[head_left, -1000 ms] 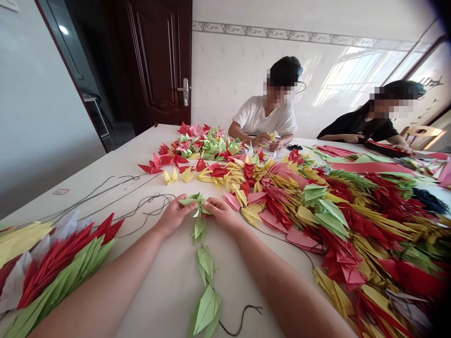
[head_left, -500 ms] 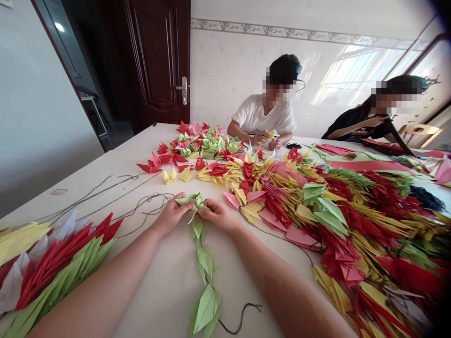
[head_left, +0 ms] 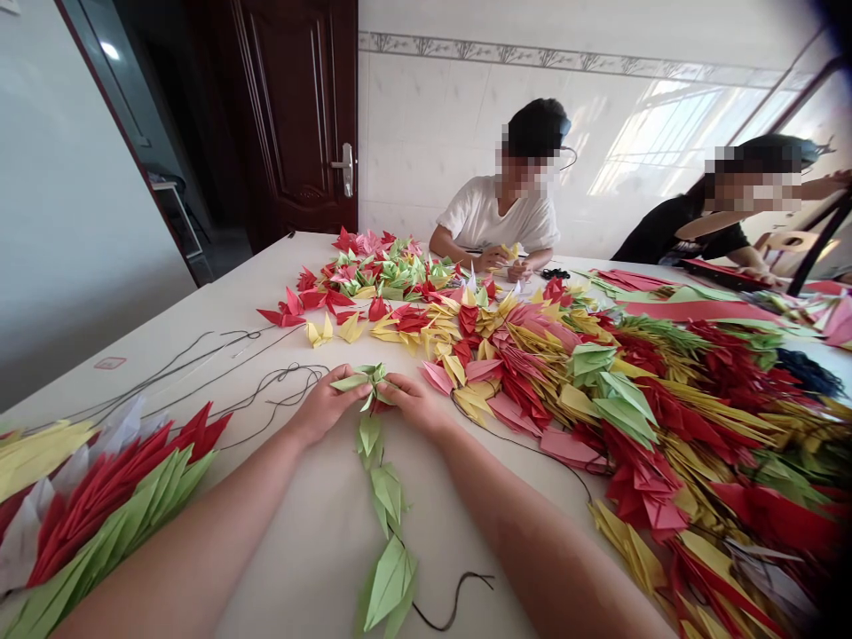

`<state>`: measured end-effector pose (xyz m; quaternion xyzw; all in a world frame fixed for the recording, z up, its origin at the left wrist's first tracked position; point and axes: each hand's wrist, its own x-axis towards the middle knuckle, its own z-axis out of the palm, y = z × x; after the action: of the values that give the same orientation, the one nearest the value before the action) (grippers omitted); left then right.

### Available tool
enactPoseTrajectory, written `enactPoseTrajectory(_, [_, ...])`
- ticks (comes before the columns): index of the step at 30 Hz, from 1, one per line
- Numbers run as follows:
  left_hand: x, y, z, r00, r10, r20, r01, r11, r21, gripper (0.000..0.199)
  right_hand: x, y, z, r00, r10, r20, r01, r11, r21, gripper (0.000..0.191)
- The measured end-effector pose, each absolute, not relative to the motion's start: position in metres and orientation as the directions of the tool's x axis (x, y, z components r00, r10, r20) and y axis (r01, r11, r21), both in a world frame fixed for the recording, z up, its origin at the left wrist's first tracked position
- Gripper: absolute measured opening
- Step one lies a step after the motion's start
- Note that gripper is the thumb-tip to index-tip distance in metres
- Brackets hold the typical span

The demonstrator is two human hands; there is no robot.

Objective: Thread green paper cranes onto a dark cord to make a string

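A light green folded paper piece [head_left: 366,380] is pinched between my two hands above the white table. My left hand [head_left: 333,399] grips its left side, thumb toward the middle. On its right side my right hand [head_left: 414,401] has its fingers closed. Below the hands a string of green paper pieces [head_left: 392,577] runs toward me along a dark cord [head_left: 453,612], whose loose end curls to the right. A bit of red shows under the held piece, partly hidden by the fingers.
Red, yellow, pink and green folded papers [head_left: 525,355] heap across the table [head_left: 219,311] from centre to right. More folded stacks [head_left: 113,497] and dark cords [head_left: 280,377] lie left. Two people [head_left: 496,213] sit across, one holding yellow paper.
The green piece between my hands has turned slightly, and red now shows beneath it. The person at the far right has raised an arm outward.
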<state>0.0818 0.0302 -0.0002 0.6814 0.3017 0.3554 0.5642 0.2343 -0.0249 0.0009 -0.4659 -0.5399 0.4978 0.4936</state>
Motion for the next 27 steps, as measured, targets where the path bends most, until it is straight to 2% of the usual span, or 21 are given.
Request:
enactPoseTrajectory(7, [0.081, 0.03, 0.001, 0.575, 0.806, 0.142, -0.003, -0.171, 0.985, 0.03, 0.236, -0.023, -0.002, -0.109, 0.992, 0.058, -0.026, 0.056, -0.998, 0.032])
enactPoseTrajectory(13, [0.084, 0.028, 0.004, 0.554, 0.825, 0.106, -0.005, -0.125, 0.992, 0.031, 0.241, -0.021, -0.009, -0.173, 0.979, 0.107, 0.14, 0.132, -0.981, 0.025])
enactPoseTrajectory(16, [0.086, 0.028, 0.002, 0.552, 0.827, 0.108, -0.043, -0.101, 0.994, 0.029, 0.24, -0.02, -0.013, -0.126, 0.982, 0.139, 0.207, 0.163, -0.965, 0.023])
enactPoseTrajectory(21, [0.088, 0.032, -0.004, 0.417, 0.895, 0.16, -0.1, -0.13, 0.986, 0.026, 0.239, -0.019, -0.016, 0.06, 0.959, 0.279, 0.207, 0.261, -0.943, 0.016])
enactPoseTrajectory(24, [0.088, 0.033, -0.007, 0.357, 0.916, 0.182, -0.09, -0.161, 0.983, 0.027, 0.241, -0.02, -0.012, 0.087, 0.91, 0.405, 0.338, 0.355, -0.871, 0.005])
enactPoseTrajectory(27, [0.087, 0.033, -0.009, 0.348, 0.919, 0.183, -0.032, -0.184, 0.982, 0.027, 0.242, -0.023, -0.008, 0.043, 0.888, 0.459, 0.471, 0.387, -0.793, 0.01])
